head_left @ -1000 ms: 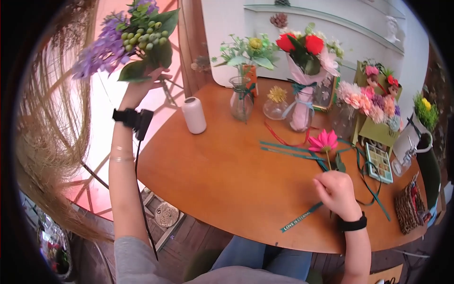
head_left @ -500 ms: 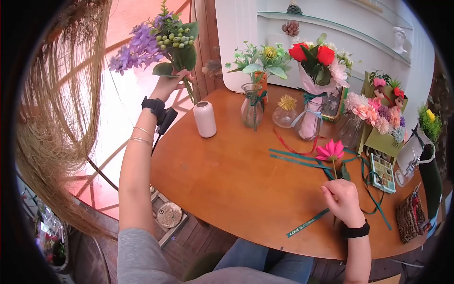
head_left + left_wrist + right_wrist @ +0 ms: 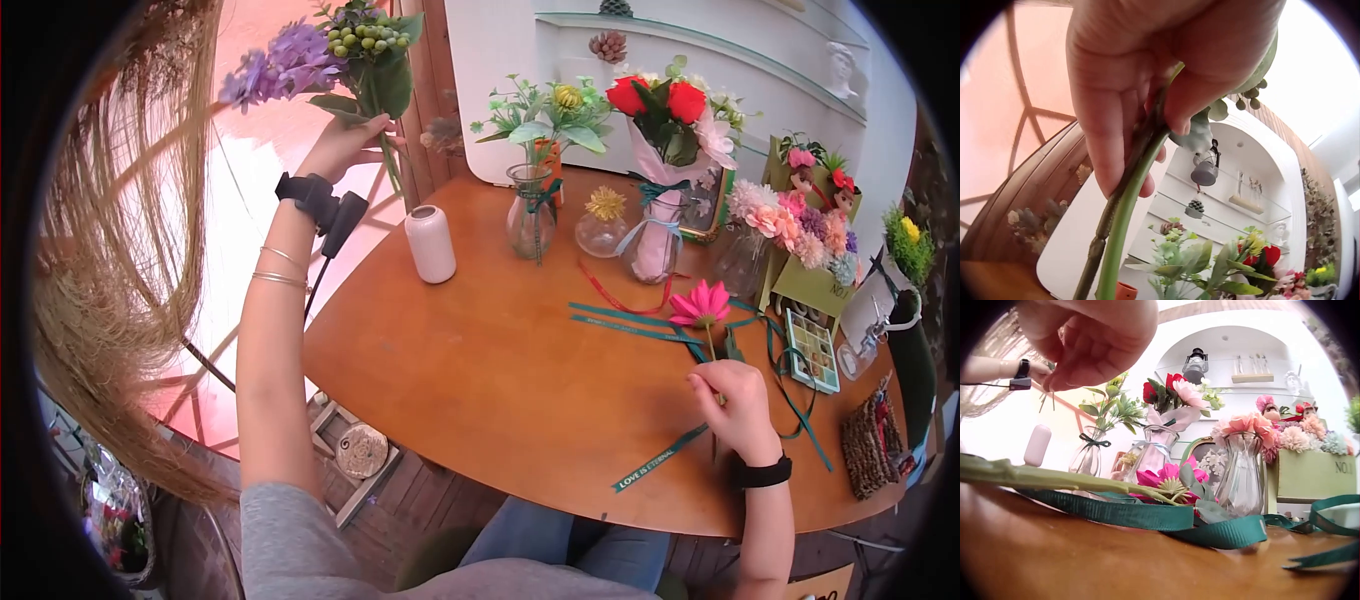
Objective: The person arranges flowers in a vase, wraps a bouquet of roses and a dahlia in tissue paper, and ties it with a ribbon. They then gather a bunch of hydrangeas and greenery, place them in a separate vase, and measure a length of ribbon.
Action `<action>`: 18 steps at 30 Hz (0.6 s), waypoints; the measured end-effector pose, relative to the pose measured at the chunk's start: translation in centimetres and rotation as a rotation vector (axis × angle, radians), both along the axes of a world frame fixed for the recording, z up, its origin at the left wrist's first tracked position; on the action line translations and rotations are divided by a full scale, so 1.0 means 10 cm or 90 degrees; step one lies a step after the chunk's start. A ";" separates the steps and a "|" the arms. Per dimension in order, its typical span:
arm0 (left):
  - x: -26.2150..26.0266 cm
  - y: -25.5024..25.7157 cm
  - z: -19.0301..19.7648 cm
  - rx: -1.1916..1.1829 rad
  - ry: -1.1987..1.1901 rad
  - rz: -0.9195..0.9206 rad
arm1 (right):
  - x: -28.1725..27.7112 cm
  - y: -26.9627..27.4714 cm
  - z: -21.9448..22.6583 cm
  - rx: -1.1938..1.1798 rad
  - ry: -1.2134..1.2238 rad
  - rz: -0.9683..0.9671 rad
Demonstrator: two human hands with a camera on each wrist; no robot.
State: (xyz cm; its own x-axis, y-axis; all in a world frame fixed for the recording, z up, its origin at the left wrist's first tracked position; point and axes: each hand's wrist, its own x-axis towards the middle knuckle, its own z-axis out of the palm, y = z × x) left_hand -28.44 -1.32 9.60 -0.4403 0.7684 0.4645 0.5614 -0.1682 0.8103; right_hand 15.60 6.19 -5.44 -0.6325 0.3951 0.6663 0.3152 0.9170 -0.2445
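Observation:
My left hand (image 3: 345, 150) pinches a bunch of stems between thumb and fingers, raised beyond the table's left edge. The bunch carries purple flowers (image 3: 285, 65), green berries (image 3: 368, 40) and broad leaves. In the left wrist view a green stem (image 3: 1124, 231) and a brown stem (image 3: 1094, 250) run down out of the fingers. The stem ends point towards a white vase (image 3: 431, 250) standing on the table. Curled and holding nothing, my right hand (image 3: 738, 400) hovers over the stem (image 3: 1066, 480) of a pink flower (image 3: 701, 303) that lies on the table.
Dark green ribbons (image 3: 640, 335) and a red ribbon (image 3: 620, 298) lie on the wooden table (image 3: 480, 390). Behind them stand a glass vase of greenery (image 3: 530, 215) and a wrapped red bouquet (image 3: 655, 225). At right are a compartment box (image 3: 812, 350) and a woven basket (image 3: 872, 440).
The left hand has brought the bunch right, over towards the white vase, then drawn it slightly up and left. The right hand stays near the pink flower's stem; the head view has shifted slightly.

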 end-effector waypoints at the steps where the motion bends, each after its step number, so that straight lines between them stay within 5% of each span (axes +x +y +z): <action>1: 0.05 -0.04 0.00 0.004 -0.005 -0.005 | -0.03 0.00 0.04 0.001 -0.014 -0.015; 4: 0.07 -0.09 -0.05 -0.003 -0.010 -0.025 | -0.31 -0.09 0.29 -0.010 -0.145 0.054; 8: 0.04 -0.08 -0.13 -0.039 -0.016 -0.112 | -1.25 -0.08 0.61 0.065 -0.077 0.179; 15: 0.24 0.01 -0.29 0.039 -0.060 -0.145 | -2.86 0.18 0.53 0.012 0.205 0.110; 18: 0.26 0.01 -0.30 0.076 -0.022 -0.093 | -3.09 0.20 0.58 -0.074 0.148 0.082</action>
